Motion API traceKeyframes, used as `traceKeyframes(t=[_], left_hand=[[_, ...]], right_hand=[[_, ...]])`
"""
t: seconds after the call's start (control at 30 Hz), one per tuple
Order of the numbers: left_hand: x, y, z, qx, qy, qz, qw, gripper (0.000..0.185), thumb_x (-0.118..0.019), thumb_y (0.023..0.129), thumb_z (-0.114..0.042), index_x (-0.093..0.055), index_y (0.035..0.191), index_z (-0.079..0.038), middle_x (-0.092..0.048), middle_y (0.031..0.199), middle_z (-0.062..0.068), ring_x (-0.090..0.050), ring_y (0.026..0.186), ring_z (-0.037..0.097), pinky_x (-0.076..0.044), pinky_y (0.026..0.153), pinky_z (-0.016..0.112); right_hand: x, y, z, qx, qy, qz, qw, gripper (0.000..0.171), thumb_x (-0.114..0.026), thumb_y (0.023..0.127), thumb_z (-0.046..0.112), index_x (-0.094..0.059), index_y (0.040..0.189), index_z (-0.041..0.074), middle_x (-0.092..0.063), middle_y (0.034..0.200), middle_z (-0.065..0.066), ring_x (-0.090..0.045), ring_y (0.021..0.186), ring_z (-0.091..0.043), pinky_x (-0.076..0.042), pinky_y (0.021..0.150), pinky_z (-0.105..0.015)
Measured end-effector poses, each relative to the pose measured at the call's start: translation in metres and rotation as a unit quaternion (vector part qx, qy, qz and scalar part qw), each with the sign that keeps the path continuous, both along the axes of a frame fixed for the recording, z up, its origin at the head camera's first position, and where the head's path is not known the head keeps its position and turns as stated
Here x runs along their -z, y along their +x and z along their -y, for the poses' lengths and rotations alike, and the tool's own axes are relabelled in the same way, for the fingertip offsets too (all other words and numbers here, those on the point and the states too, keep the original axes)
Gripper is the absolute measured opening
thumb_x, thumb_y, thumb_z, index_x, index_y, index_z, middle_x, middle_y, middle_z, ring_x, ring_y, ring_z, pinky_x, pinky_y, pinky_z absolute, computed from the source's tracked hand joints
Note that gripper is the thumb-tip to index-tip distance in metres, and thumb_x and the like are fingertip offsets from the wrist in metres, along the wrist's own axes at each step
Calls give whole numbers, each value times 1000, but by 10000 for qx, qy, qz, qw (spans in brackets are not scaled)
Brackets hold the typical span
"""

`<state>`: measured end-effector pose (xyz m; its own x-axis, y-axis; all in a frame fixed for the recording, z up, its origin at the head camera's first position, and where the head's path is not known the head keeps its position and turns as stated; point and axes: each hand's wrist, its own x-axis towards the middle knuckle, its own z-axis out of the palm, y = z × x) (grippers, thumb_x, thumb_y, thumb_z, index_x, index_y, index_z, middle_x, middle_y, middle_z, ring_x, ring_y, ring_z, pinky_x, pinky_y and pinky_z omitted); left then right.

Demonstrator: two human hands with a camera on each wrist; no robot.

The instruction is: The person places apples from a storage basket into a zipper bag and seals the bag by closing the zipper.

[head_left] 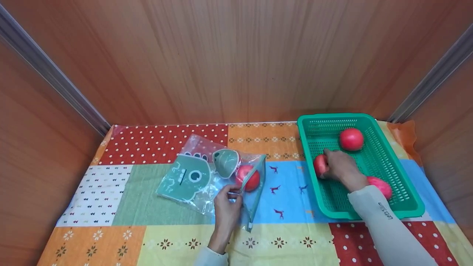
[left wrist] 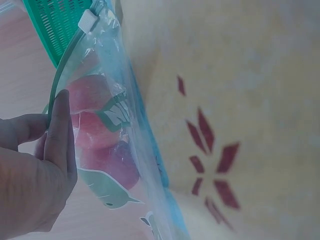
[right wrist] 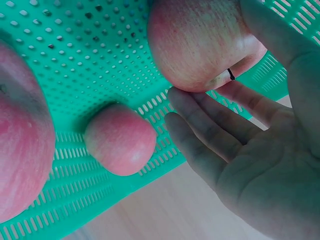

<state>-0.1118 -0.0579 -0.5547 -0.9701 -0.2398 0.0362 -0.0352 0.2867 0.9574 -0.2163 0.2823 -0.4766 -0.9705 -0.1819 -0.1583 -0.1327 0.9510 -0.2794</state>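
A clear zip bag printed with a green dinosaur lies on the patchwork cloth, and one red apple sits inside it near the mouth. My left hand pinches the bag's green zip edge and holds the mouth up; the apple in the bag shows through the plastic. My right hand reaches into the green basket and curls its fingers and thumb round a red apple, which fills the top of the right wrist view.
Two more apples lie in the basket, one at the far end and one beside my right forearm. Wooden walls close in the table at the back and both sides. The patchwork cloth covers the table.
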Motion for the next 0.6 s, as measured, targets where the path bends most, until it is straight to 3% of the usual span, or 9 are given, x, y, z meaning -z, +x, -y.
traceKeyframes(t=[0.17,0.6], left_hand=[[0,-1,1,-31,61,21,10000,21,-71,89,10,-75,106,-3,-72,97,9,-68,82,19,-61,65,26],[1,-1,0,0,52,-10,10000,22,-71,90,10,-75,107,-3,-72,98,8,-68,83,18,-61,69,27]], right_hand=[[0,1,1,-28,44,43,10000,60,-93,72,15,-56,115,-7,-65,96,-24,-64,88,-40,-61,75,-55],[1,7,2,31,58,197,9998,66,-93,74,13,-54,123,-8,-64,101,-27,-64,90,-42,-62,77,-57]])
